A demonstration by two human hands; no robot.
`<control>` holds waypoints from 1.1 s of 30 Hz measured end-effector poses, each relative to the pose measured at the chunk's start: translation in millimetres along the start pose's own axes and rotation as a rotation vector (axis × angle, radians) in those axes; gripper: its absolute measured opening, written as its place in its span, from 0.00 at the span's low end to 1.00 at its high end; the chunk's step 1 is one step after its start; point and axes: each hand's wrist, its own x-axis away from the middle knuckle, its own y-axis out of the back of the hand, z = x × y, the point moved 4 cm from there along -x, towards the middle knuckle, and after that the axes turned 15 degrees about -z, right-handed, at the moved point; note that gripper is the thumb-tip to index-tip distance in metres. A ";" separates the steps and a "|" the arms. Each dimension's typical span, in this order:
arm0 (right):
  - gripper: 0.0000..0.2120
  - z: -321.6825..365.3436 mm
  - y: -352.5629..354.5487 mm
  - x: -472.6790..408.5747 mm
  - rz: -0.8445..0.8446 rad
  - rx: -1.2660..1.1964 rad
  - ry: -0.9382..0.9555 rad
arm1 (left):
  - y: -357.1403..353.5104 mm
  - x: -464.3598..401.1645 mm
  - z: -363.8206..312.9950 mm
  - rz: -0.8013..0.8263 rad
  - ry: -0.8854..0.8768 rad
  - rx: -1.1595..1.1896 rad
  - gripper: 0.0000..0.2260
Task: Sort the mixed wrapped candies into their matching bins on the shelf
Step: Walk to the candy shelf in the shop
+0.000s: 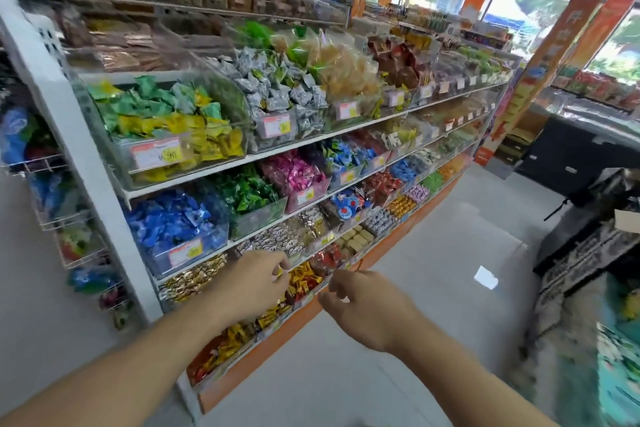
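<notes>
left hand [258,279]: reaches over the lower tiers of the shelf, fingers curled, pinching a small yellow candy [279,272] at the fingertips.
right hand [363,302]: held just right of the left one, in front of the shelf edge, fingers loosely bent with thumb and forefinger close; whether it holds anything cannot be told.
yellow candy: at the left fingertips, above the bin of red and yellow candies [304,279].
shelf [221,166]: white, several tiers, clear bins side by side with price tags in front.
top bin row: green and yellow candies [166,118], then grey wrapped candies [277,87].
second row: blue candies [173,222], green candies [249,192], pink candies [294,172].
lower rows: gold wrapped candies [194,277] left of the left hand, red candies [329,258] to its right.
floor [415,246]: pale tiles.
</notes>
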 end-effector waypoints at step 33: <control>0.15 -88.3 -259.9 -263.0 0.553 -0.112 0.499 | -217.3 -77.2 138.8 -0.117 0.589 -0.052 0.05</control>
